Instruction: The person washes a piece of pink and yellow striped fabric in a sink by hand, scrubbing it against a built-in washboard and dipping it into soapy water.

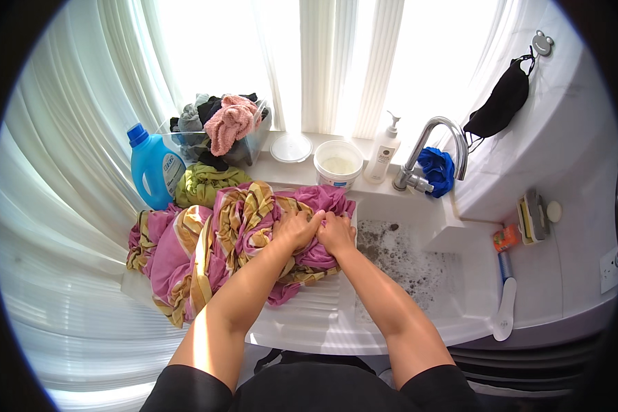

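Observation:
A big bunched heap of pink-and-yellow striped fabric, perhaps bedding, lies over the ridged washboard on the left of the white laundry sink. My left hand presses into the right part of the heap, its fingers curled into the folds. Right beside it, my right hand grips a pink fold, thumb near the left hand. Some fingertips are hidden in the fabric. To the right of my hands, grey sudsy water stands in the basin.
Behind the heap are a blue detergent jug, a green cloth and a clear bin of clothes. A white tub, pump bottle, faucet and blue cloth line the back ledge. A white brush lies right.

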A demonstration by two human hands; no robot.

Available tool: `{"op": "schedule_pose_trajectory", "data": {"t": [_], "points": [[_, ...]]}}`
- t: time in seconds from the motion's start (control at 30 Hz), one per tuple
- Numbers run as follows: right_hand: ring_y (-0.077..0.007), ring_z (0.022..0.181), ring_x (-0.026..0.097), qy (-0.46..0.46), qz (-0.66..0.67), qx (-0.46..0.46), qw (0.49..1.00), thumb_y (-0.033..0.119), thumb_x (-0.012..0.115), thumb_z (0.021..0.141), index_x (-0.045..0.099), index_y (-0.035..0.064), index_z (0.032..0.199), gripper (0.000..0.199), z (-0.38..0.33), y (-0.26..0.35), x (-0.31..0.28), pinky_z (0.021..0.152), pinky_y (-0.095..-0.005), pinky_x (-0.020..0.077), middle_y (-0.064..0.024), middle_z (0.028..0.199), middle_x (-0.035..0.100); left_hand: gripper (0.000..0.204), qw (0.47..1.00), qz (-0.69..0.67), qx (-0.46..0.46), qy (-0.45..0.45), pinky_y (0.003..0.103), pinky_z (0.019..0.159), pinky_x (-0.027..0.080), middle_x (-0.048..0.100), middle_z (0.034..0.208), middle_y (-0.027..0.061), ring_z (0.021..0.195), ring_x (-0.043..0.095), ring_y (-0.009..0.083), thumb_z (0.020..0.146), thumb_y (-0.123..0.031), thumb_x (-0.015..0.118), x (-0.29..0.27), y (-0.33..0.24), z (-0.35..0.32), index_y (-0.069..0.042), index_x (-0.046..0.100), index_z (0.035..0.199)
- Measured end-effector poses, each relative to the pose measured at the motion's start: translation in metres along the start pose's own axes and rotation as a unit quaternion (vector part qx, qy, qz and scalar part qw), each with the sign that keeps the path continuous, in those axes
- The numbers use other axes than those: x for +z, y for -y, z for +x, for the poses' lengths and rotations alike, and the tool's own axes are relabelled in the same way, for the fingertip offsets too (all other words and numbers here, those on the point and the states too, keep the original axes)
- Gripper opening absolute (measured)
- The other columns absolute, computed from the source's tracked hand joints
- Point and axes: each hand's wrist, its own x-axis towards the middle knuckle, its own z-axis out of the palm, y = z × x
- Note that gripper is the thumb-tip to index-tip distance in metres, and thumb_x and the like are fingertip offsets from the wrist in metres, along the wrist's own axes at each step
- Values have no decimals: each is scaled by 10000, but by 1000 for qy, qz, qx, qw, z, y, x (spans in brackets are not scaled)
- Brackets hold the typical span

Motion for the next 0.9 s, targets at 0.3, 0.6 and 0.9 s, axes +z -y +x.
{"op": "schedule_pose_trajectory", "data": {"t": [0.3, 0.6, 0.9], "points": [[-279, 1056, 520, -170, 21, -411, 895, 425, 673, 669, 574, 48, 1269, 715, -168, -27, 2, 976, -488, 346, -106, 1108, 542, 298, 906, -56, 385, -165, 438, 761, 399, 577, 822, 88, 782, 546, 295, 845, -342, 631, -4, 18, -154, -50, 620, 900], [-386, 1073, 578, 34, 91, -156, 983, 336, 604, 810, 666, 47, 1109, 421, -11, -7, 7, 923, -521, 434, -235, 1105, 640, 481, 973, 40, 176, -144, 571, 847, 442, 645, 953, 234, 934, 612, 399, 913, -459, 566, 24, 29, -10, 9, 601, 1017], [-307, 986, 568, -199, 46, -441, 874, 360, 663, 744, 577, 77, 991, 386, -128, -33, 6, 848, -489, 420, -97, 1057, 609, 371, 933, -4, 304, -194, 435, 878, 394, 613, 892, 100, 888, 593, 293, 888, -439, 573, 17, 15, -148, -74, 634, 915]]}}
